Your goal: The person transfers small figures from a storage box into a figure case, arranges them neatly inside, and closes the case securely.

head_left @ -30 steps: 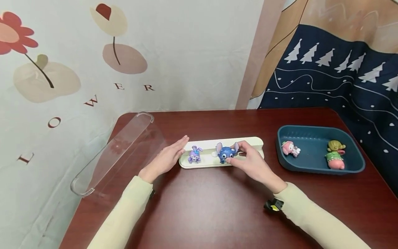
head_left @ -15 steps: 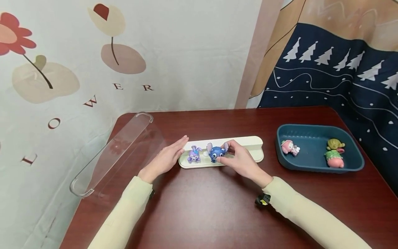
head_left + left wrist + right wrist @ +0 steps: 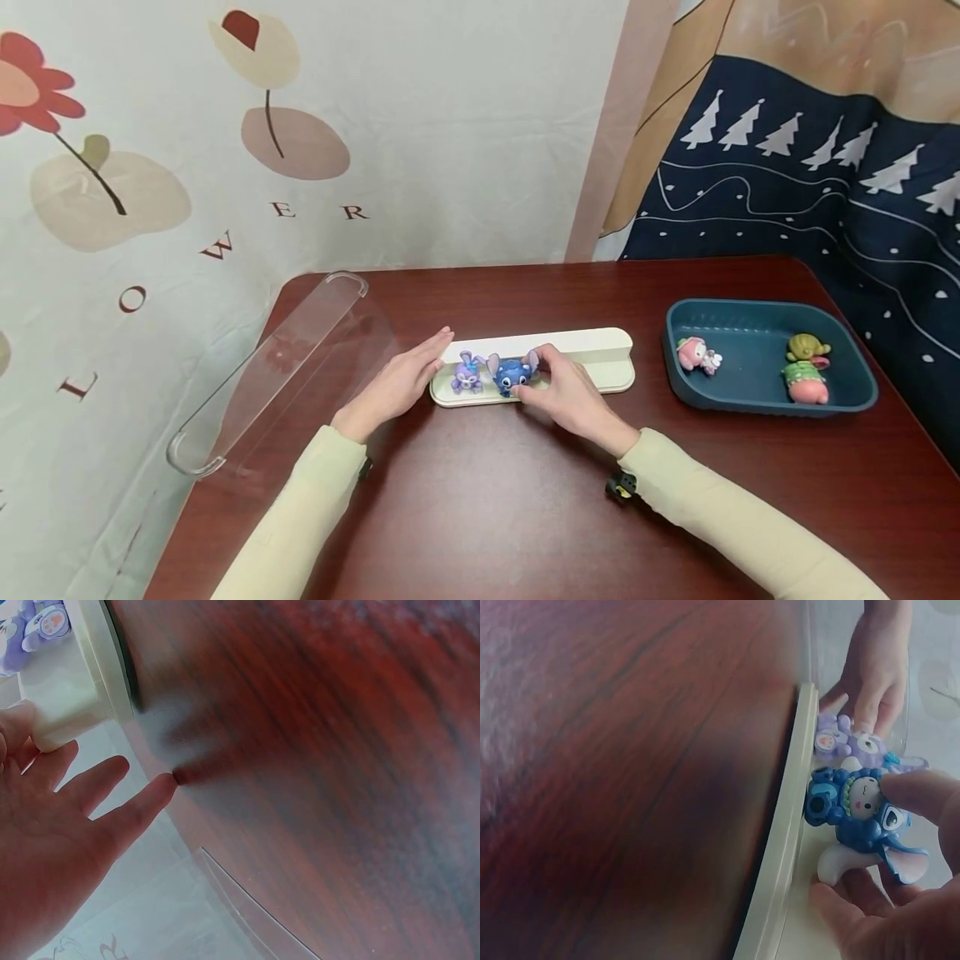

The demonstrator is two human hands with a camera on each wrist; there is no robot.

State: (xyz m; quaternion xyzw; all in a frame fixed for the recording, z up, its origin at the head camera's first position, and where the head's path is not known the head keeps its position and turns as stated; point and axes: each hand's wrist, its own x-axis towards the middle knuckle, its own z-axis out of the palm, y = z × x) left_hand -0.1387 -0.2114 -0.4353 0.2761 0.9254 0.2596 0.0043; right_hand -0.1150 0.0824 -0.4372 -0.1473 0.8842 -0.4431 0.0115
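Observation:
A long cream display base (image 3: 555,343) with a raised back step lies on the table. At its left end sits a purple rabbit figurine (image 3: 467,377). My right hand (image 3: 573,396) pinches a blue big-eared figurine (image 3: 512,377) between thumb and fingers, right beside the rabbit. In the right wrist view the blue figurine (image 3: 862,810) is low over or on the base; I cannot tell whether it bears its weight. My left hand (image 3: 397,379) has its fingers straight and touches the left end of the base, as the left wrist view of the hand (image 3: 67,817) also shows.
A clear plastic cover (image 3: 273,371) stands on the table's left side. To the right is a dark teal tray (image 3: 750,312) holding a pink figurine (image 3: 693,354), a green and pink one (image 3: 806,383) and an olive-green one (image 3: 808,347). Patterned cloth hangs behind.
My right hand has slid the blue figurine leftward along the base, from near its middle to beside the purple rabbit. The left hand has stayed at the base's left end.

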